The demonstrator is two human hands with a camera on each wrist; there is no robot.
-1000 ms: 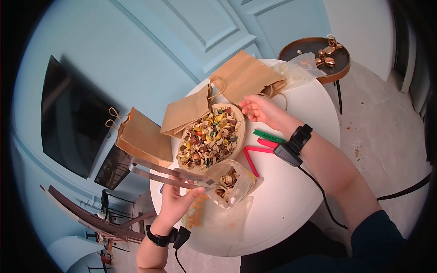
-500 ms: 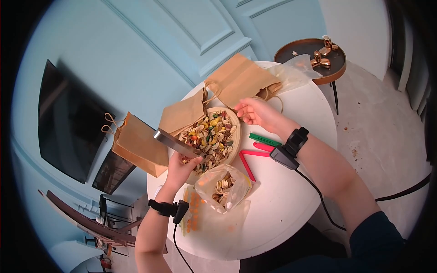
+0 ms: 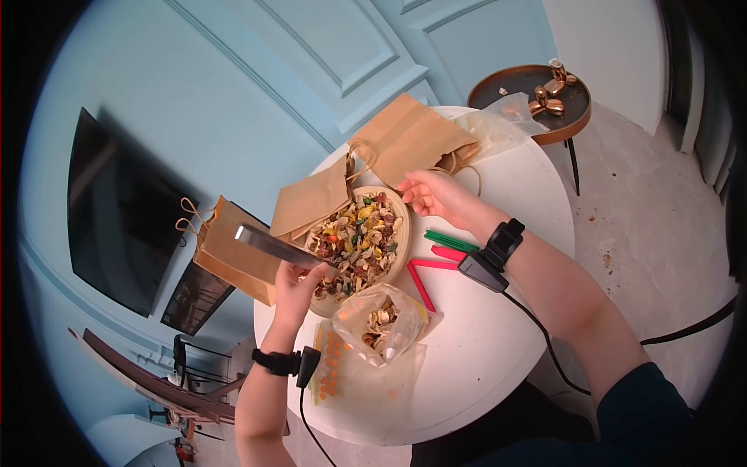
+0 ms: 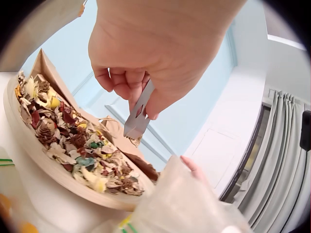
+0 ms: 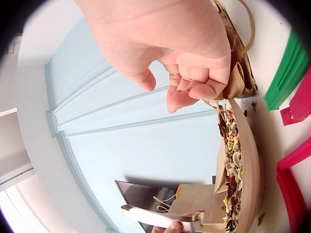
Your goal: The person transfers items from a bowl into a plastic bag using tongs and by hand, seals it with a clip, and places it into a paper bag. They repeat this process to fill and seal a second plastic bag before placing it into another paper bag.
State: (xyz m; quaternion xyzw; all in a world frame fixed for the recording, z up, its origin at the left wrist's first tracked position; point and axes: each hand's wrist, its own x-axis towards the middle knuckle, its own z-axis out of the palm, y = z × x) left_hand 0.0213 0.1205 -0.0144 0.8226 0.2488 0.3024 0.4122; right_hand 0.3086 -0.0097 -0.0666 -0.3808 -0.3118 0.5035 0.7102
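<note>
My left hand (image 3: 294, 294) grips metal tongs (image 3: 282, 246) between thumb and fingers, their tips over the near left part of a round wooden tray (image 3: 403, 240). A heap of dried flowers and petals (image 3: 362, 233) fills that tray. The tongs' arms are squeezed together, with a small dried piece (image 4: 135, 141) at the tips in the left wrist view. My right hand (image 3: 437, 196) hovers by the tray's far right rim, fingers loosely curled around nothing. A clear zip bag (image 3: 352, 321) stands with its mouth wide, some dried petals (image 3: 381, 323) inside.
Brown paper bags (image 3: 412, 136) stand behind and left of the tray. Green clip strips (image 3: 451, 240) and red ones (image 3: 422, 286) lie right of it on the white round table (image 3: 498, 342). A flat plastic bag (image 3: 373, 389) lies at the front. A side table (image 3: 580, 124) stands behind.
My left hand has carried the tongs from over the zip bag back to the tray, and their arms have come together. My right hand has stayed by the rim.
</note>
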